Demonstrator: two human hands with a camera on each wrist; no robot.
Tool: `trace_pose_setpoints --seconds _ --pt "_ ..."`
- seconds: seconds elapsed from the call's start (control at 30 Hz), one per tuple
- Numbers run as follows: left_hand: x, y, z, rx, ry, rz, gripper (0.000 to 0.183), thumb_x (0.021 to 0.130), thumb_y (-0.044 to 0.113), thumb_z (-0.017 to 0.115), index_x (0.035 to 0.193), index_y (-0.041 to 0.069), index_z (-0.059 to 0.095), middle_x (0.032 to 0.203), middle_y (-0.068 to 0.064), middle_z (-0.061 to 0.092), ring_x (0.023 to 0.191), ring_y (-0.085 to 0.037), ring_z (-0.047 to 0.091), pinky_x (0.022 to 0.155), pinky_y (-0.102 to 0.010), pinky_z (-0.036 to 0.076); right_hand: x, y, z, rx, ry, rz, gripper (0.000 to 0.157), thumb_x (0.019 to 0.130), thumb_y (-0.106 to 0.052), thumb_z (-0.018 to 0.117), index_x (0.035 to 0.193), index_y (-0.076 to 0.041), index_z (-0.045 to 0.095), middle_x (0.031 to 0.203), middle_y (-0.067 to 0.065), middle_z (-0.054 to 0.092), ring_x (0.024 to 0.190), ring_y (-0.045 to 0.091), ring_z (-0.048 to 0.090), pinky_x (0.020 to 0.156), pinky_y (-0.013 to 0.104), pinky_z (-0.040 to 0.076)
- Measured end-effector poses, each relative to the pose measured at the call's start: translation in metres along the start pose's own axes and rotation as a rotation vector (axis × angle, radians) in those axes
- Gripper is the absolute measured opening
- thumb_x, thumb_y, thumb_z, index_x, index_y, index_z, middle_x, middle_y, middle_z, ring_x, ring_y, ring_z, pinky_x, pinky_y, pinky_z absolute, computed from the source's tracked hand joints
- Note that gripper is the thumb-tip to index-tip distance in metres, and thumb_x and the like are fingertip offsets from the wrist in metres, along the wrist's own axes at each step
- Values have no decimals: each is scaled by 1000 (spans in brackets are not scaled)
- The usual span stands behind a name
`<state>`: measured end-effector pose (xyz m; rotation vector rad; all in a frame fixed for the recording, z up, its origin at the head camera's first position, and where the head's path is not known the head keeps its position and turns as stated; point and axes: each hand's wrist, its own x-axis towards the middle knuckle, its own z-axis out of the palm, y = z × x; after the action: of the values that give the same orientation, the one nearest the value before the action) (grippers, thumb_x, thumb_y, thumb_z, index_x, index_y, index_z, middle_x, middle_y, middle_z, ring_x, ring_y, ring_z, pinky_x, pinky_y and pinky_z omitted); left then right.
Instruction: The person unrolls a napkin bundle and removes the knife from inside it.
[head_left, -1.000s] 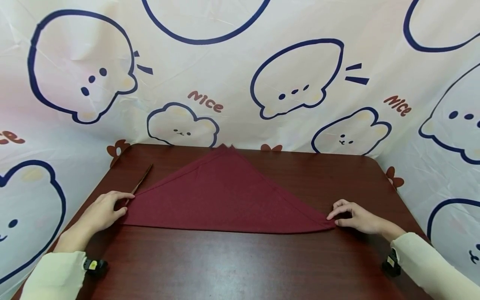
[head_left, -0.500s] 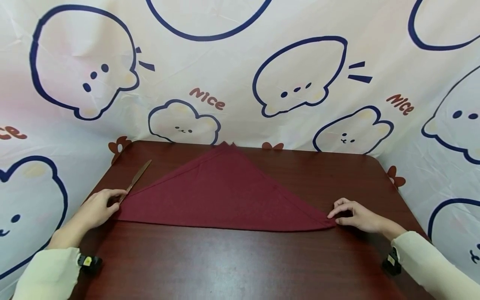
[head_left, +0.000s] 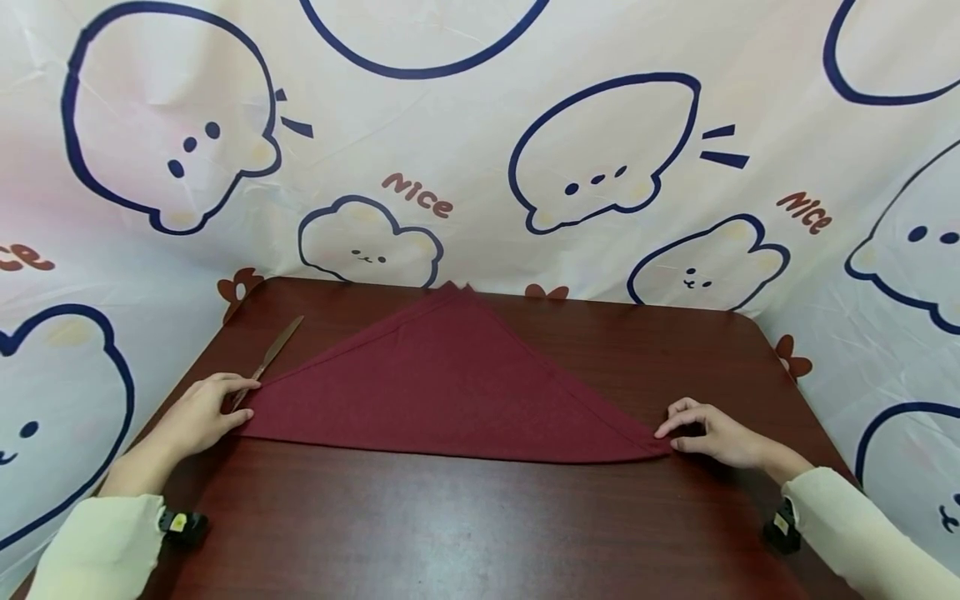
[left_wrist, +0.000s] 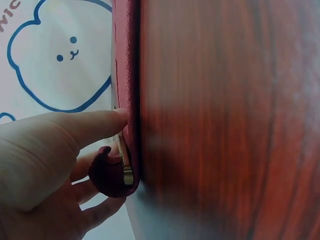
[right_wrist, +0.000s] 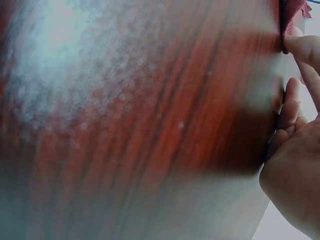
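Observation:
A maroon cloth napkin (head_left: 442, 392), folded into a triangle, lies with its long edge toward me and its tip at the far table edge. At its left corner my left hand (head_left: 191, 417) pinches the cloth, thumb nearer me. A table knife (head_left: 282, 337) lies slantwise there, its blade on the table beyond the cloth and its handle partly hidden by the fingers. The left wrist view shows the corner (left_wrist: 102, 177) curling up around the handle end (left_wrist: 128, 176), fingers behind it. My right hand (head_left: 723, 435) pinches the right corner between thumb and fingers.
The dark brown wooden table (head_left: 450, 525) has rounded far corners. A pale cloth backdrop (head_left: 480, 125) with cartoon animals rises behind it and along both sides. Small black devices sit on both wrists.
My left hand has shifted a little left with the napkin's left corner. The knife has rolled from edge-on to showing its flat blade. The right hand has stayed in place.

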<state>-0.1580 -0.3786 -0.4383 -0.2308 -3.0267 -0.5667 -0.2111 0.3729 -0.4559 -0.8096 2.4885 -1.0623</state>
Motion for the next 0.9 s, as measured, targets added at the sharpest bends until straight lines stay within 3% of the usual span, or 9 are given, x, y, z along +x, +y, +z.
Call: trace_pose_setpoints --seconds 0.27,0.9 --pt "-3 -6 -3 -29 -13 -38 39 87 1 72 123 -8 64 124 -39 57 118 -57 50 97 -71 40 0 0 1 -16 15 -12 16 94 -11 69 107 -16 78 112 1 52 103 -3 44 85 20 39" --pt "-5 -24 -5 -76 11 -26 37 87 -4 69 124 -6 65 128 -41 54 120 -58 46 96 -73 37 0 -1 0 -6 -3 25 16 95 -13 69 109 -16 78 114 4 51 104 -2 44 86 20 38"
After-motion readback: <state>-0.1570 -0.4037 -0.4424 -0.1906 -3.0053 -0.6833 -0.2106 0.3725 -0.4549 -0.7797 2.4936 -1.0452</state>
